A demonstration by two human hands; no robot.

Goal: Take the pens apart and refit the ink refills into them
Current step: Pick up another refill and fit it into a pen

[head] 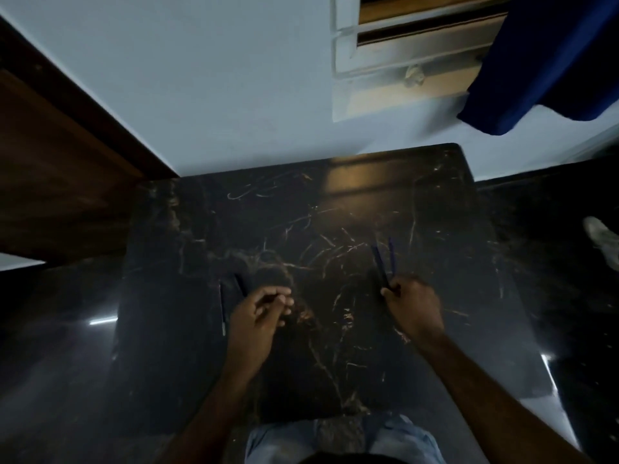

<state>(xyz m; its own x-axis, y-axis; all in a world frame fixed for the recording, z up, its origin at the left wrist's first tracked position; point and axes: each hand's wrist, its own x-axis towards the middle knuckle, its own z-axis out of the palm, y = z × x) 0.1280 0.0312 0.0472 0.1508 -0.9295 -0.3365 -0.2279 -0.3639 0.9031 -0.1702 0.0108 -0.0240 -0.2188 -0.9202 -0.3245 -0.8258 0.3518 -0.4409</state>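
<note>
The right hand [413, 304] clasps two blue pens [383, 262], pointing toward the table's [435, 329] far edge. The left hand [259, 313], fingers curled, seemingly holds a dark piece [240, 284]; a thin refill [222, 311] lies just left.

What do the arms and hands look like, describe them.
Both forearms are bare right up to the bottom edge of the picture: no sleeves show. The left hand and right hand have no gloves, and no rings, watch or bands can be made out. The picture is dim and slightly blurred, so finer marks cannot be told.
</note>
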